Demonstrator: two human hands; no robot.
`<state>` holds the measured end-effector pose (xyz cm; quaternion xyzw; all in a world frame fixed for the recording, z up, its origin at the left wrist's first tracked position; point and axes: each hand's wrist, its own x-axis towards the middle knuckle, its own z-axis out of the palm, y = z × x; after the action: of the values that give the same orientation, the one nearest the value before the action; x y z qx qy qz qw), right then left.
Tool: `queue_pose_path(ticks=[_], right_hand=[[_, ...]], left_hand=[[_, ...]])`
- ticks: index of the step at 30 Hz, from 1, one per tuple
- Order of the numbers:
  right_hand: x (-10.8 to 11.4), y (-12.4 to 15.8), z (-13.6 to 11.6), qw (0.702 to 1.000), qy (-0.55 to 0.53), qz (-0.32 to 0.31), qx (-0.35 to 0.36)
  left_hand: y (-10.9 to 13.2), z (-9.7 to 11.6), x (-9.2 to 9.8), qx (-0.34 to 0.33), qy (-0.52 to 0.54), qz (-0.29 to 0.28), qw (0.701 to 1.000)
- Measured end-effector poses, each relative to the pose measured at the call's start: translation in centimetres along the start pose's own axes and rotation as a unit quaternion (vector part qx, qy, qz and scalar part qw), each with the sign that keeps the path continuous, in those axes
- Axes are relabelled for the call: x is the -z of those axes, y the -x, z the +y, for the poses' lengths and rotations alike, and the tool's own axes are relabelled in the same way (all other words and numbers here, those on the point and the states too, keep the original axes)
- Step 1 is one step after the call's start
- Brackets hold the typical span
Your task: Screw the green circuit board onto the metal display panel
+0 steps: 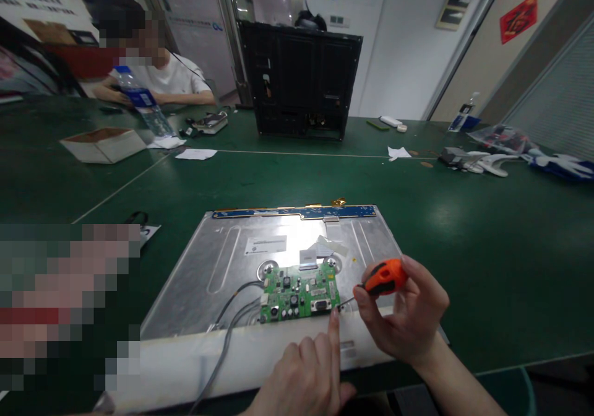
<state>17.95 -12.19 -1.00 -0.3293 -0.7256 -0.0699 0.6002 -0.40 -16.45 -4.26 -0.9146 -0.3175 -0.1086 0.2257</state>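
Observation:
My right hand (411, 314) holds a screwdriver (386, 277) by its orange and black handle. The thin shaft slants down left to the lower right corner of a green circuit board (301, 289). At that corner, the index finger of my left hand (309, 366) is stretched out beside the tip, its other fingers loosely bent and holding nothing. Whether a screw sits under the tip is too small to tell. The board lies on the silver metal back of a display panel (185, 298), with grey cables (226, 348) running off its left side and a flat ribbon on top.
Behind the panel stands a black monitor housing (301, 82). A cardboard tray (103, 146), a water bottle (143, 101) and paper scraps (196, 154) are at the left. Gloves (487, 162) and a second bottle (464, 112) lie right. A person (179, 82) sits across the green table.

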Motion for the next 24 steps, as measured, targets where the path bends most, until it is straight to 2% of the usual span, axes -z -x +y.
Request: queue_pose_path(ticks=[6,14,24], right_hand=[[0.1,-0.1,0.0,1.0,0.011,-0.004,-0.002],[0.4,0.1,-0.2,0.997,-0.058,-0.038,-0.037],[0.2,0.8,0.0,1.0,-0.011,-0.006,-0.021]], left_hand=[[-0.3,0.4,-1.1,0.027,0.001,0.087,0.996],[-0.7,-0.1,-0.1,0.015,0.005,0.073,0.997],[-0.7,0.0,-0.3,0.024,-0.001,0.08,0.996]])
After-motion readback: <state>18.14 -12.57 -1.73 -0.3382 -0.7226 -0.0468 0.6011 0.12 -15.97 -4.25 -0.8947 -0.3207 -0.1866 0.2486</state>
